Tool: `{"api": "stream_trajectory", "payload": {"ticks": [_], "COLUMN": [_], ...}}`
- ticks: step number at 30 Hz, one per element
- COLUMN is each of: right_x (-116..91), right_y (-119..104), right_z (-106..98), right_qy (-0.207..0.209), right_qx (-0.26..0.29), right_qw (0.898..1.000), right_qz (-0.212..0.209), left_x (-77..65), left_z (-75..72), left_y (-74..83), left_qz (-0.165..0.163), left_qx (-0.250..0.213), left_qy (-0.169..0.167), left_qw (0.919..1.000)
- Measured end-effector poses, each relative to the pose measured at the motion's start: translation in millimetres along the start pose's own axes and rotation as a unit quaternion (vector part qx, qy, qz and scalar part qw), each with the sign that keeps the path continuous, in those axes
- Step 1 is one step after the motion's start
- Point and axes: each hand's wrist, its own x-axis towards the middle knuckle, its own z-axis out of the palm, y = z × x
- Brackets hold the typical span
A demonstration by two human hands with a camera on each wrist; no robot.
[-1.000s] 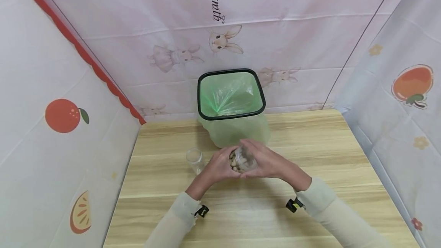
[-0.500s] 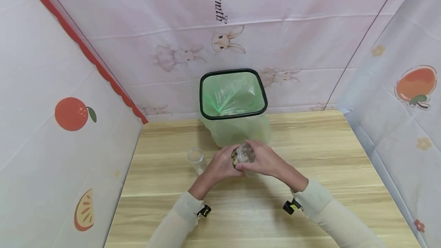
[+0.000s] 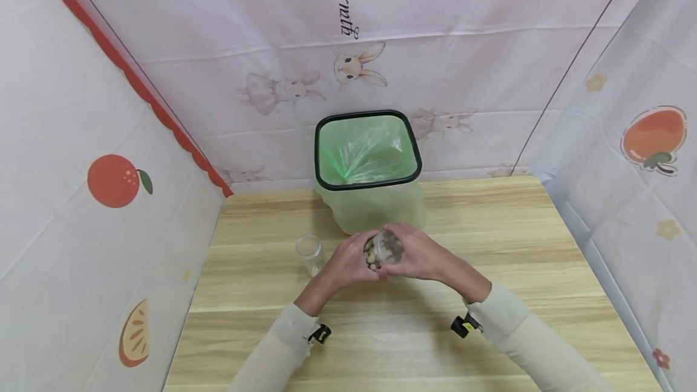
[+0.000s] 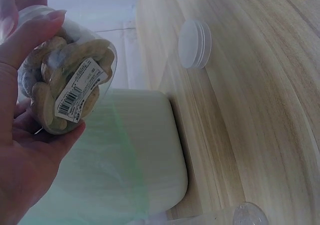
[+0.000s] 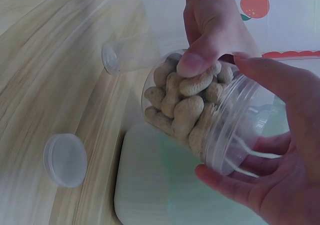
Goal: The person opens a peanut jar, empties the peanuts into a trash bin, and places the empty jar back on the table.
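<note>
A clear plastic jar of peanuts (image 5: 187, 115) is held tilted between both hands in front of the bin. My left hand (image 3: 348, 259) grips its body, thumb across the top and fingers underneath. The base, with a barcode label (image 4: 80, 90), faces the left wrist camera. At the ringed, clear end of the jar, my right hand (image 3: 419, 254) curls thumb and fingers around it. To the left of my hands stands another clear jar (image 3: 309, 250), with no peanuts showing in it. A translucent round lid (image 5: 65, 160) lies on the table.
Behind the hands stands a bin with a black rim (image 3: 367, 185) and a pale green bag liner. The wood-grain table (image 3: 245, 331) meets printed curtains at the back and both sides.
The right hand has shifted around the jar's end, its thumb moving over the left fingers and back. Both hands stay in nearly the same place. The standing jar and bin have not moved.
</note>
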Motion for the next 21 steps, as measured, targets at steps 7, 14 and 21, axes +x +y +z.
{"api": "stream_trajectory", "payload": {"ticks": [7,14,21], "right_x": [-1.5,-2.5,-5.1], "right_y": [4.2,7.6,7.5], "right_z": [-2.4,-5.0,-6.1], "right_qy": [0.001,-0.001,-0.015], "right_qx": [-0.028,-0.041,-0.037], "right_qw": [0.995,0.989,0.988], "right_qz": [-0.098,-0.142,-0.150], "left_x": [-1.7,-1.3,-3.5], "left_z": [-4.4,-8.1,-9.8], "left_y": [0.0,0.5,2.4], "left_qz": [-0.003,-0.020,-0.033], "left_qx": [-0.021,-0.054,-0.060], "left_qy": [-0.012,-0.038,-0.052], "left_qw": [0.9997,0.9976,0.9963]}}
